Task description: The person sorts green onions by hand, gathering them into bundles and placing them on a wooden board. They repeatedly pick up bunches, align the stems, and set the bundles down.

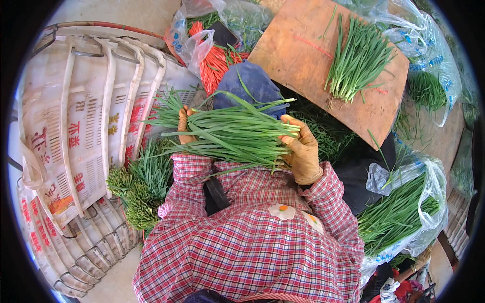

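A loose bunch of garlic chives [235, 132] lies crosswise in front of my chest, held by both hands. My left hand [185, 127], in a tan glove, wraps around the leafy end. My right hand [305, 151], gloved the same way, grips the pale stem ends, its thumb and fingertips against them. Several long leaves stick out above and below the bunch. Beyond it, on a wooden board [288, 49], rests another bunch of chives [356, 60], with a red tie strip [312, 46] lying flat to its left.
Stacked white plastic crates [91, 113] bearing writing stand at left, beside bundled chives [144, 193]. Red tie strips [218, 60] and a dark flat object [224, 35] lie by a plastic bag at the top. A clear bag [432, 200] of chives [394, 216] sits at right.
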Demonstrator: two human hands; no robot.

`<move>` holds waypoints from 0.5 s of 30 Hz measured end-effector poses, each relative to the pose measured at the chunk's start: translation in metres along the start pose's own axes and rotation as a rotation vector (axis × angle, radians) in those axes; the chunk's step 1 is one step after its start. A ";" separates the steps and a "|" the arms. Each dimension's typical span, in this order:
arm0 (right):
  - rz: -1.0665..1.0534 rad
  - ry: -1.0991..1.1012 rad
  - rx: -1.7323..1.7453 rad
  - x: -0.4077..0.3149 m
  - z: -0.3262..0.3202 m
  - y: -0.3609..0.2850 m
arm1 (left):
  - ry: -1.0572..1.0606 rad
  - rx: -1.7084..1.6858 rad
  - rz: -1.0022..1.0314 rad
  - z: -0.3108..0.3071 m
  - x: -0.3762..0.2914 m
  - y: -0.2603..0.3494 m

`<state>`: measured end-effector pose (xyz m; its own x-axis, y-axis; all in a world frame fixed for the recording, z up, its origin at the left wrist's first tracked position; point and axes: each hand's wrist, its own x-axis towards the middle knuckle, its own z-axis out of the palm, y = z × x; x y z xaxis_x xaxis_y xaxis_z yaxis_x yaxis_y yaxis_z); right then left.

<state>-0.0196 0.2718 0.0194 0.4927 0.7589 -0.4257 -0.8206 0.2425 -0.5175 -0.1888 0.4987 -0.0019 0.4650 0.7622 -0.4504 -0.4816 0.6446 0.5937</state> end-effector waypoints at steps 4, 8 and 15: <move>0.065 -0.071 -0.062 -0.008 -0.017 -0.004 | -0.137 -0.054 0.025 -0.008 0.008 0.000; 0.033 -0.092 -0.058 -0.021 -0.039 0.004 | -0.367 -0.045 -0.004 -0.012 0.016 -0.001; -0.382 -0.133 0.201 -0.046 -0.095 -0.045 | -0.589 -0.209 0.022 -0.010 0.015 0.002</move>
<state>0.0220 0.1689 -0.0086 0.7405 0.6600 -0.1267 -0.6337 0.6229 -0.4586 -0.1899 0.5123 -0.0137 0.7561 0.6533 0.0395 -0.6033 0.6723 0.4291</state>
